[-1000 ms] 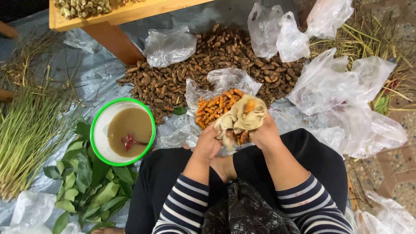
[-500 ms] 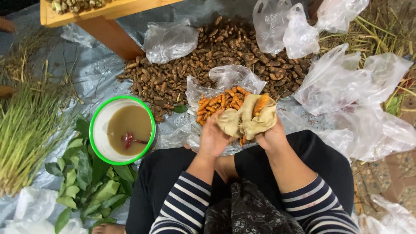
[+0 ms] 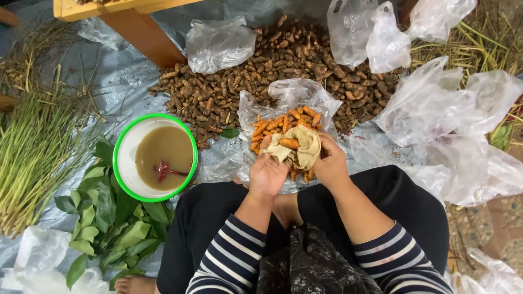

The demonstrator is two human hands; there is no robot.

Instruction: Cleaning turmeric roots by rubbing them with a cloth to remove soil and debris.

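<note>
Wiping turmeric: left hand (image 3: 268, 174) and right hand (image 3: 328, 163) closed on a yellowed cloth (image 3: 298, 149) wrapping one orange root (image 3: 289, 143). Small cleaned heap (image 3: 278, 124) in open bag; far larger brown pile (image 3: 256, 81) untouched beyond. Murky basin (image 3: 155, 158) alongside.

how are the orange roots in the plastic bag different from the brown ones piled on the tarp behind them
The orange roots are bright and clean-skinned; the brown roots are dull and look unpeeled or dirty. The orange ones are a small batch in an open clear bag; the brown ones form a broad loose pile on the grey tarp. One orange root lies in the cloth held by the left hand and right hand; the brown ones lie untouched. Both are short, finger-shaped pieces.
</note>
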